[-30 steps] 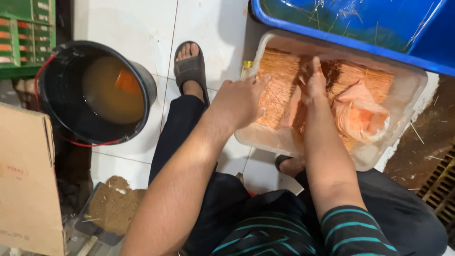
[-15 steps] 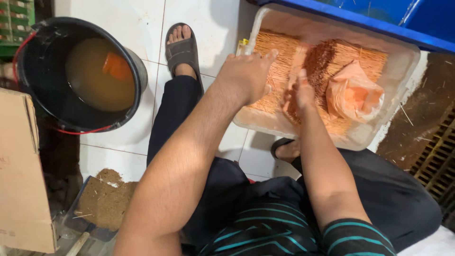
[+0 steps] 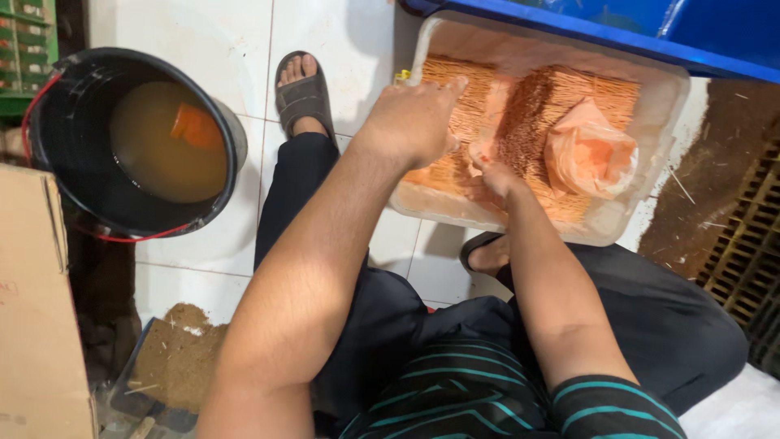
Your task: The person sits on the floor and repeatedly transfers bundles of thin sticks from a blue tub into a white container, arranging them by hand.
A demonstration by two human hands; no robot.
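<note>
**Head cam: both hands down in the tub of orange sticks**

Head view looks straight down at someone sitting on a white tile floor. A cloudy, rounded-corner plastic tub [image 3: 650, 203] sits in the upper middle of the frame, packed with thin orange sticks [image 3: 561, 97] lying in flat bundles, fine and straw-like, darker rusty brown toward the middle. A crinkly orange plastic bag [image 3: 589, 154] lies on top of them at the right.

Left hand [image 3: 410, 122] lies palm down on the left bundle, fingers stretched out flat and loosely together, pressing rather than gripping anything. Right hand [image 3: 491, 175] is dug into the sticks near the tub's front edge; its fingers are buried, so I can't tell how far it's closed or whether it has hold of any.

Upper left: a round black bucket [image 3: 49, 162] with a red wire handle, holding murky brown water with something orange floating in it. Lower left has a cardboard box [image 3: 36, 325] and a flat tray of brown powder [image 3: 175, 358]. A glossy blue bin [image 3: 617, 32] runs along the top edge.

Compared with half a second back, the right hand has pulled nearer the front wall and sunk lower, while the left has barely shifted on its bundle. The whole view has drifted, so the tub sits a bit further left.
</note>
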